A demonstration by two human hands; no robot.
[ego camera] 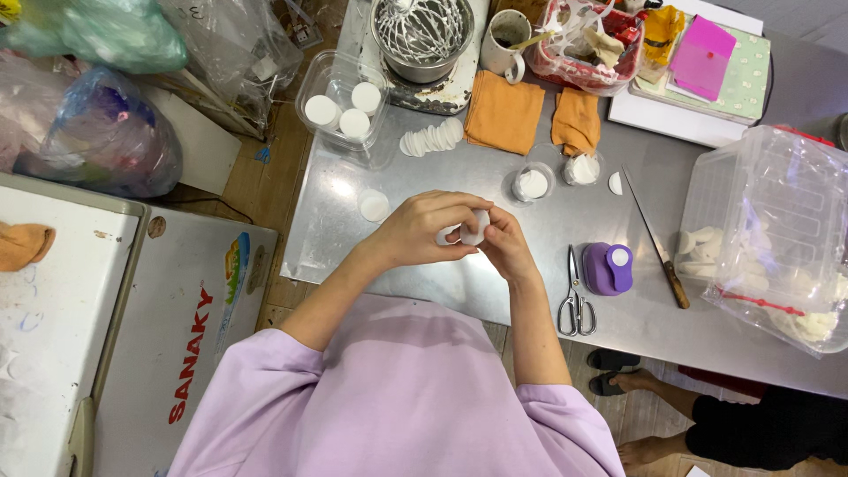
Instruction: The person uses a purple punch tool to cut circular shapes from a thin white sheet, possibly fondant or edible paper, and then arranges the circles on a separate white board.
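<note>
Fingers of both hands close around a small white disc (474,227), which sits just above the near edge of the steel table (424,283); the left hand (422,228) curls over it from one side and the right hand (500,242) pinches it from the other. The disc looks light, thin and probably soft or crumbly, so it seems best held by the rim with fingertips and little pressure. Most of it is covered by the fingers, so its thickness, its material and whether it is one piece or a stack cannot be told. Beyond the hands on the table lie a fanned row of similar white discs (431,138), a clear tub (343,99) with three round white pieces, and two small clear cups (532,184). Right of the hands are scissors (575,295), a purple punch (608,268) and a long knife (654,237). The clear bin (768,230) at the table's right end is cut off by the frame, its contents blurred behind plastic.
</note>
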